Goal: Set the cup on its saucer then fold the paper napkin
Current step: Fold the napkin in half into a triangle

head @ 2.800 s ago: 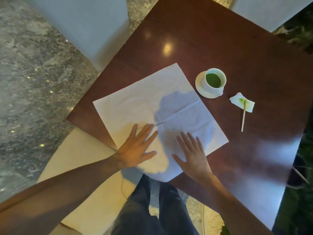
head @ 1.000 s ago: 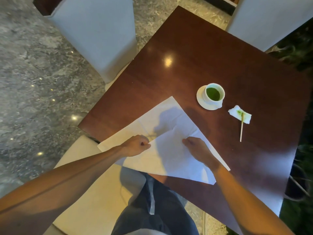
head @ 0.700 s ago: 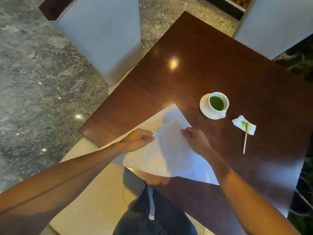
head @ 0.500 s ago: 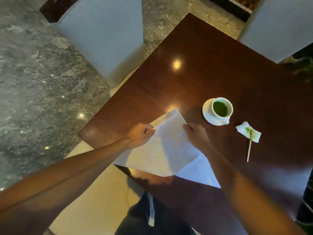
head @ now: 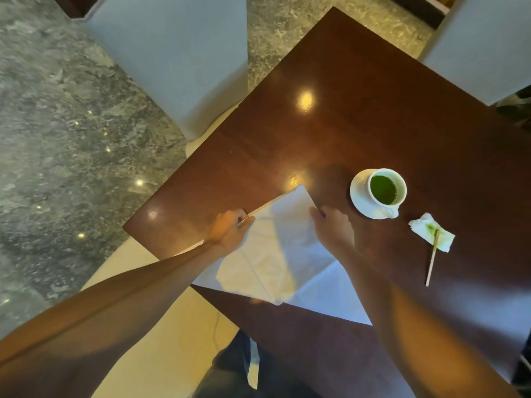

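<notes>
A white cup (head: 387, 188) of green liquid stands upright on its white saucer (head: 359, 196), right of centre on the dark wooden table (head: 359, 110). The white paper napkin (head: 283, 248) lies near the table's front edge, its near half doubled over onto the far half. My left hand (head: 231, 232) pinches the napkin's left edge. My right hand (head: 333, 228) pinches its right edge, just left of the saucer. Both hands hold the folded-over layer close to the far corner.
A crumpled, green-stained tissue (head: 432, 235) with a thin wooden stick (head: 432, 262) across it lies right of the cup. Pale chairs stand at the far left (head: 172, 58) and far right (head: 482, 44). The table's corner points toward my lap.
Both hands stopped pressing the flat napkin, gripped its near edge and carried it away from me over the far half. The fold has progressed; the cup stayed on the saucer.
</notes>
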